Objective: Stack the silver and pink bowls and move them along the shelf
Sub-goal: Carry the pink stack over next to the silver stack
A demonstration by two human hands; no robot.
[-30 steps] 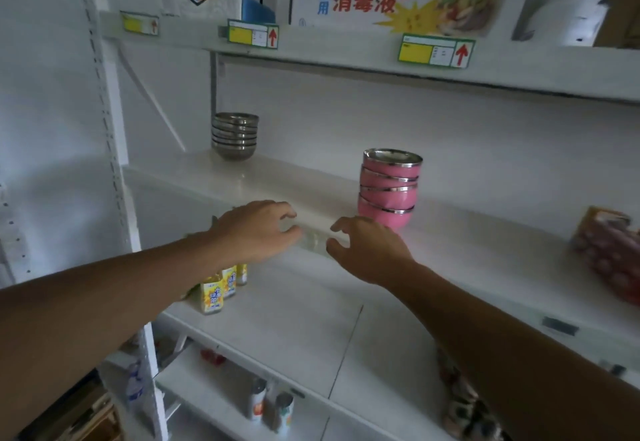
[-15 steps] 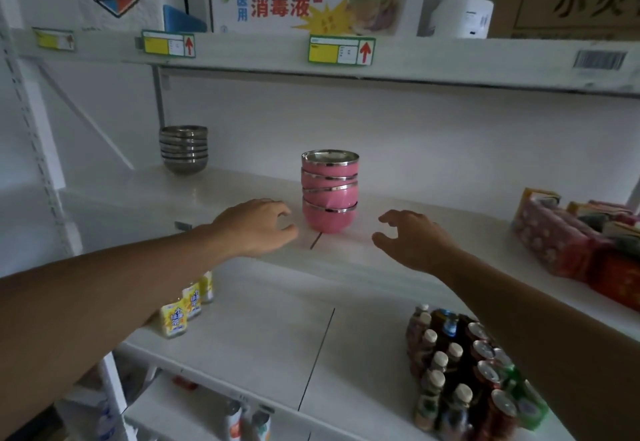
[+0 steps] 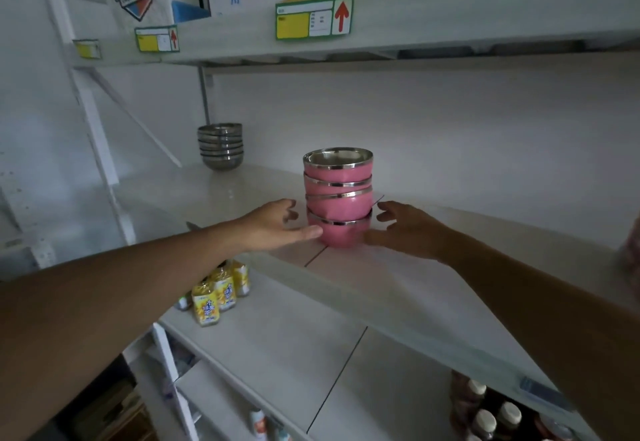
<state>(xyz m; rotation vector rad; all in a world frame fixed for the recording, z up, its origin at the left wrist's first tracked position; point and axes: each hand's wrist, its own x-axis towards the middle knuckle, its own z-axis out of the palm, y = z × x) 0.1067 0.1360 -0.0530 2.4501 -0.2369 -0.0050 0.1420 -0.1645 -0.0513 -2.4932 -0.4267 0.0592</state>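
A stack of several pink bowls [image 3: 338, 198] with steel rims stands on the white middle shelf [image 3: 415, 277], near its front edge. My left hand [image 3: 277, 227] lies against the bottom bowl's left side, fingers spread, thumb touching it. On the bowl's right side my right hand [image 3: 403, 231] has its fingers apart and close to or just touching the bottom bowl. Neither hand has closed around the stack. A stack of several silver bowls [image 3: 221, 146] sits far back at the left end of the same shelf.
The upper shelf [image 3: 450, 24] with price tags hangs close above. Yellow drink bottles [image 3: 216, 295] stand on the lower shelf [image 3: 277, 354] at left, dark bottles [image 3: 491, 413] at lower right. A white upright post [image 3: 86, 111] bounds the shelf on the left.
Both hands have moved forward and inward to the pink stack's bottom bowl, one at each side. The camera has come closer and tilted.
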